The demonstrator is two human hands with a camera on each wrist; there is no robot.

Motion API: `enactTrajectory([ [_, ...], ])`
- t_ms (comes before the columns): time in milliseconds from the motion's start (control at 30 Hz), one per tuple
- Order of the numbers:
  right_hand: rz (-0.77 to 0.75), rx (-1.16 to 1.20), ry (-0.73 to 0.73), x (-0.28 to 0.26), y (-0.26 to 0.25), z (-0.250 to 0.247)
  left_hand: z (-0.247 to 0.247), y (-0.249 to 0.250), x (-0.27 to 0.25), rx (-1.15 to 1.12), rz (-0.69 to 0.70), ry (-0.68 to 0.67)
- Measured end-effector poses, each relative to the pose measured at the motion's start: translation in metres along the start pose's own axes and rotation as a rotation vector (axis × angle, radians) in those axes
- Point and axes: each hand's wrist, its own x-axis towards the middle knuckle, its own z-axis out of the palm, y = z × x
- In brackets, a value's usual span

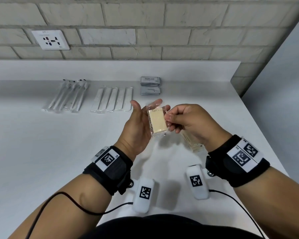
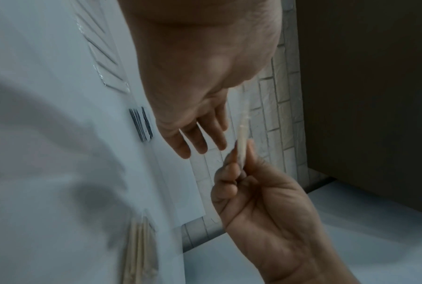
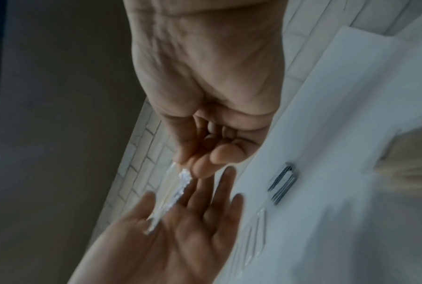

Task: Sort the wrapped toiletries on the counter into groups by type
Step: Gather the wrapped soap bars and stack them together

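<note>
A cream soap bar (image 1: pixel 158 121) in clear wrap is held above the counter (image 1: pixel 59 144). My right hand (image 1: pixel 170 120) pinches its right edge between thumb and curled fingers. My left hand (image 1: pixel 140 119) lies palm up behind the bar with its fingers straight. In the left wrist view the soap bar (image 2: pixel 242 143) shows edge-on, a little apart from my left fingers (image 2: pixel 200 142). In the right wrist view its wrapper (image 3: pixel 178 192) reaches the left palm (image 3: pixel 180 230). More wrapped soaps (image 1: pixel 192 144) lie on the counter under my right hand.
Along the back of the counter lie wrapped toothbrushes (image 1: pixel 67 95), wrapped combs (image 1: pixel 112 100) and a stack of grey sachets (image 1: pixel 150 85). A wall socket (image 1: pixel 50 39) is on the brick wall. The counter's right edge (image 1: pixel 266 135) runs close to my right wrist.
</note>
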Motion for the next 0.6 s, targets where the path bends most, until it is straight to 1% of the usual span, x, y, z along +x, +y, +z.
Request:
enactTrajectory([
  [67,-0.001,0.013,0.005,0.000,-0.001,-0.006,-0.006,0.000,0.001,0.085,-0.010,0.035],
  [200,0.034,-0.150,-0.019,-0.003,0.000,-0.016,-0.011,-0.009,0.002,0.420,-0.001,0.064],
  [300,0.085,-0.181,-0.037,0.000,0.003,-0.023,-0.002,-0.013,0.004,0.487,-0.036,0.091],
  [367,0.117,-0.232,0.030,0.006,0.004,-0.036,0.008,-0.014,0.008,0.549,-0.083,0.071],
  [433,0.184,-0.354,0.127,0.013,0.006,-0.053,0.014,-0.017,0.014,0.609,-0.110,0.072],
  [467,0.243,-0.412,0.145,0.016,0.009,-0.060,0.016,-0.018,0.017,0.646,-0.114,0.089],
  [533,0.360,-0.527,0.121,0.018,0.017,-0.066,0.018,-0.022,0.024,0.745,-0.125,0.098],
  [600,0.455,-0.689,0.077,0.019,0.028,-0.064,0.022,-0.026,0.029,0.826,-0.150,0.078],
])
